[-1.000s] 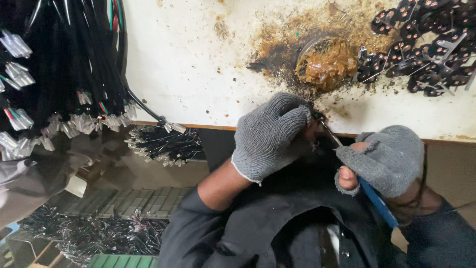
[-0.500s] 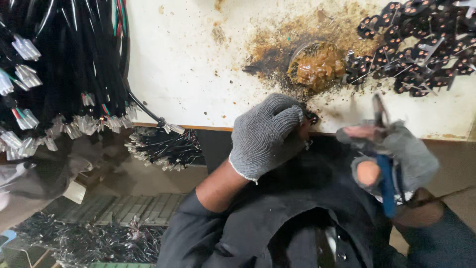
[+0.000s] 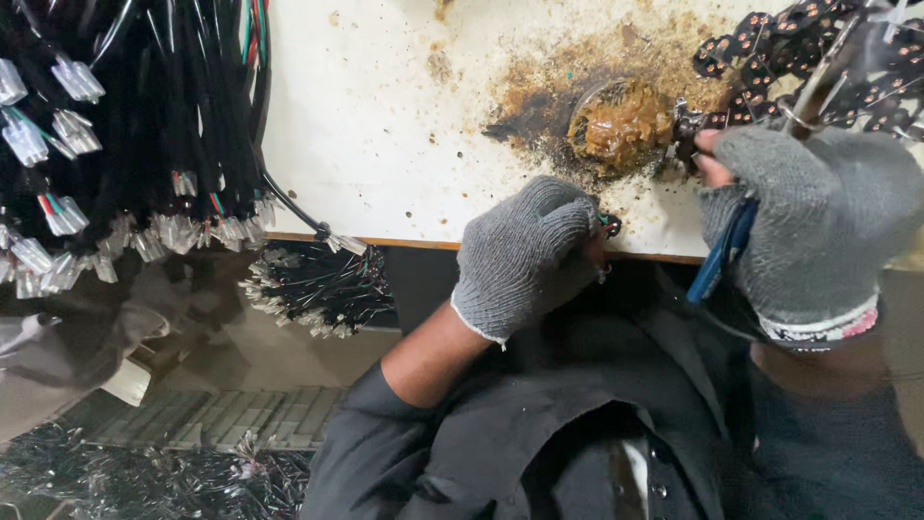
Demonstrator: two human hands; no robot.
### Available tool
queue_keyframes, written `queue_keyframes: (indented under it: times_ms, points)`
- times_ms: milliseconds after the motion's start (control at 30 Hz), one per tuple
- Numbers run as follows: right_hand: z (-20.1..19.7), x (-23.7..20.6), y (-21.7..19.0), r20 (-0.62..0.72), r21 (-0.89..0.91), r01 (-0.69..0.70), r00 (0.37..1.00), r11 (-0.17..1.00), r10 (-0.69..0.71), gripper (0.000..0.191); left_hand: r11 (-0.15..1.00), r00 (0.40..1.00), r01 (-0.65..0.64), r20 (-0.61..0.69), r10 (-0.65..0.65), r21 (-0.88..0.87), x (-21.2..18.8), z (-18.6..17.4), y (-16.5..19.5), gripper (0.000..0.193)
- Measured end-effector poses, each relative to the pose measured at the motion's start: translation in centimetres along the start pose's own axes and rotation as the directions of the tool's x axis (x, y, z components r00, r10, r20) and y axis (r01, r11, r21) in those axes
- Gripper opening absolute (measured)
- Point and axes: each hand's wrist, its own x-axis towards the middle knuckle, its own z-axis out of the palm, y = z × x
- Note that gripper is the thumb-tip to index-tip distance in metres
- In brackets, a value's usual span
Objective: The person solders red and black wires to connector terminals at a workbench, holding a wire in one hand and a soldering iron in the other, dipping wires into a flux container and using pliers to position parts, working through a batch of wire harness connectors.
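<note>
My left hand (image 3: 525,255), in a grey knit glove, rests at the front edge of the stained white table (image 3: 385,144). It pinches a small dark part (image 3: 608,226). My right hand (image 3: 808,212), also gloved, grips a blue-handled tool (image 3: 724,252). A thin metal shaft (image 3: 824,69) rises from that fist over a heap of small round black boards (image 3: 780,43). The right fingertips touch a small dark piece (image 3: 687,130) beside a pot of brown paste (image 3: 621,125).
Bundles of black cables with white plugs (image 3: 106,125) hang over the table's left side. More wire ends (image 3: 318,284) hang below the edge, and loose wires (image 3: 144,472) lie on the floor. Brown residue (image 3: 539,96) stains the table around the pot.
My right hand has risen from the table edge, away from the left hand, up to the paste pot and the board heap. My left hand has stayed at the edge.
</note>
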Motion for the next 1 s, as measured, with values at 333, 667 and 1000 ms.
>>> queue_keyframes:
  times_ms: [333,667,1000]
  points:
    - [-5.7,4.2,-6.7,0.105,0.656,-0.296,0.947,0.695,0.304,0.02,1.0,1.0,-0.002,0.001,0.002,0.012,-0.3,0.1,-0.2,0.027]
    - [0.6,-4.4,-3.4,0.427,0.847,-0.45,0.893,0.283,0.143,0.038,1.0,1.0,-0.018,-0.017,0.018,-0.004,0.0,0.2,0.0,0.019]
    - [-3.4,-3.3,-4.0,0.198,0.028,0.182,0.963,0.983,-0.184,0.028,1.0,0.998,-0.026,-0.048,0.027,0.01,-0.1,0.3,0.1,0.019]
